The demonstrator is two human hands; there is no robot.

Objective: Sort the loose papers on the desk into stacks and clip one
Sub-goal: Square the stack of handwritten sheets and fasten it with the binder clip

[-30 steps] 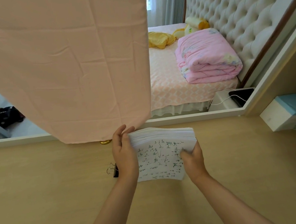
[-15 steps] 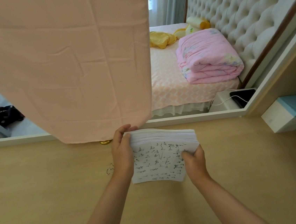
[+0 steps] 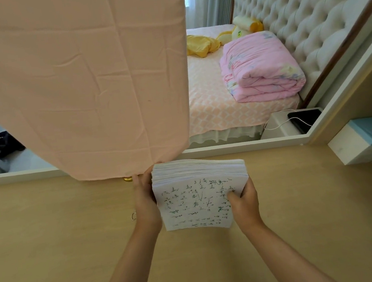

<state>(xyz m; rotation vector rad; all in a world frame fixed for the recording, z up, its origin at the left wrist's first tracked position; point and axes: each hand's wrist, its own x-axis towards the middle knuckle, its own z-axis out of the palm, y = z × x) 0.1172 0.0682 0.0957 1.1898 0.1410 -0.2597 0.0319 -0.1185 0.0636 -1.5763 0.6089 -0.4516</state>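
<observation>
A thick stack of white papers [image 3: 197,197] with green handwriting on the top sheet is held upright-tilted over the wooden desk [image 3: 53,246]. My left hand [image 3: 144,202] presses flat against the stack's left edge. My right hand [image 3: 244,200] grips its right side, thumb on the top sheet. Just left of my left wrist only the wire loop of a binder clip [image 3: 133,216] shows; the wrist hides the rest of it.
A pink cloth [image 3: 78,83] hangs down over the desk's back edge, a small gold object [image 3: 128,179] under its hem. A white and blue box [image 3: 364,140] stands at the right. Behind the desk a mirror shows a bed with a pink quilt.
Both hands have shifted the stack slightly and squared it; my left wrist now covers most of the binder clip that showed beside it before.
</observation>
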